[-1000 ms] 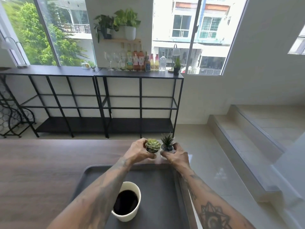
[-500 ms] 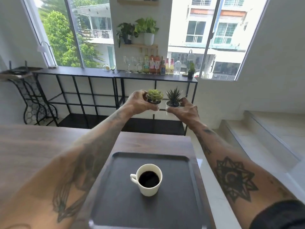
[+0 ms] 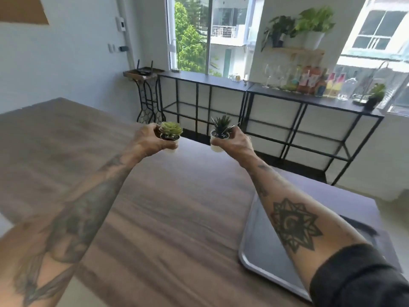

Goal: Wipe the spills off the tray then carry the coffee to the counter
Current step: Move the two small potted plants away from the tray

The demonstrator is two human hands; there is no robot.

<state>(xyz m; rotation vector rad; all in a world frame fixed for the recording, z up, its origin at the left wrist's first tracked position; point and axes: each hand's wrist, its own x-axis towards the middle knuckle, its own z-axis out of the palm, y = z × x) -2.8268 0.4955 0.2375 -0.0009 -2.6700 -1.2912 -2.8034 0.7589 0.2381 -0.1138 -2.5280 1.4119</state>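
The dark tray (image 3: pixel 261 251) lies on the wooden table (image 3: pixel 172 213) at the lower right, largely covered by my right forearm. The coffee cup is hidden from view. My left hand (image 3: pixel 150 142) holds a small white pot with a pale green rosette succulent (image 3: pixel 170 130) above the table's far side. My right hand (image 3: pixel 236 144) holds a second white pot with a dark spiky succulent (image 3: pixel 220 129). The two pots are a short way apart, both upright and off the table.
A black metal console shelf (image 3: pixel 287 89) runs along the window wall, carrying glasses, bottles (image 3: pixel 309 82) and a small plant (image 3: pixel 376 94). A small iron-legged side table (image 3: pixel 143 74) stands at its left end. Potted plants sit on a wall shelf (image 3: pixel 296 49).
My view has swung left, so the tray now sits at the lower right and the cup is out of sight. Both hands moved the pots left over the table and slightly apart.
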